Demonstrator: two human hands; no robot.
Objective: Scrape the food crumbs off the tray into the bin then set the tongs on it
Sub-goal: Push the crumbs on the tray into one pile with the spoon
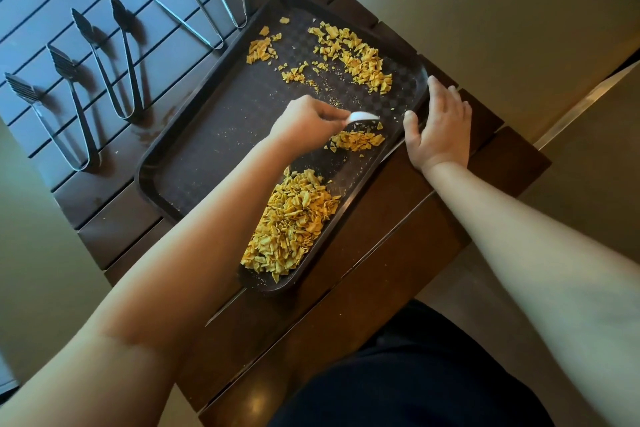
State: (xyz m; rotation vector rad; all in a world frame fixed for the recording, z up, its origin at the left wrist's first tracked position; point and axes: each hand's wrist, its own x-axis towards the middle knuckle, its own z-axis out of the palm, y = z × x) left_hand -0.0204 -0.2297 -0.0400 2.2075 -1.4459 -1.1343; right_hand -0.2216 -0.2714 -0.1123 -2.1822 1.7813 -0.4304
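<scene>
Overhead, a dark brown tray [194, 149] is seen lying on a slatted wooden table [398, 253]. A small white scraper [363, 117] is pinched in the curled fingers of the left hand [306, 123] above the middle of the tray. The tray's right rim is steadied by the right hand [440, 121], laid flat with fingers straight and nothing grasped. The scraping is judged partly done: a large heap of yellow crumbs [291, 222] has been gathered at the near corner, a smaller pile [358, 141] lies just under the scraper, and scattered crumbs [349, 55] are left at the far end. No bin is visible. Several tongs [119, 59] lie untouched on the table left of the tray, well apart from both hands. Open room is left along the tray's bare left half; the near corner sits close to the table edge.
</scene>
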